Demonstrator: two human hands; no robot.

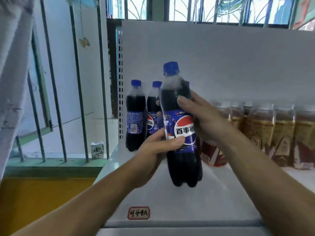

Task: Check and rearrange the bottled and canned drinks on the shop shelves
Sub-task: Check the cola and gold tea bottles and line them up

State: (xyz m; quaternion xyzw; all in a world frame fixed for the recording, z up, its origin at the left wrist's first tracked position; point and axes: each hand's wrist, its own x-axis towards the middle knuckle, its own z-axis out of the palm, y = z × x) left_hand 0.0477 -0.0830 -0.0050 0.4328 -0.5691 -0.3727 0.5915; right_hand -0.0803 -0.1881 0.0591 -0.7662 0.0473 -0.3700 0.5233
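Right now a person holds one cola bottle (185,166) upright with both hands, near the front of the white shelf (213,201). Its label faces them, so they are likely checking it. More cola bottles (135,116) stand behind it on the left, and brown tea bottles (265,130) line up on the right. The left hand (156,150) wraps round the label part, thumb (175,142) pressed on the front. The right hand (206,121) curls round the bottle higher up, fingers (185,100) snug on the dark part. Whether the bottom touches the shelf is hard to tell.
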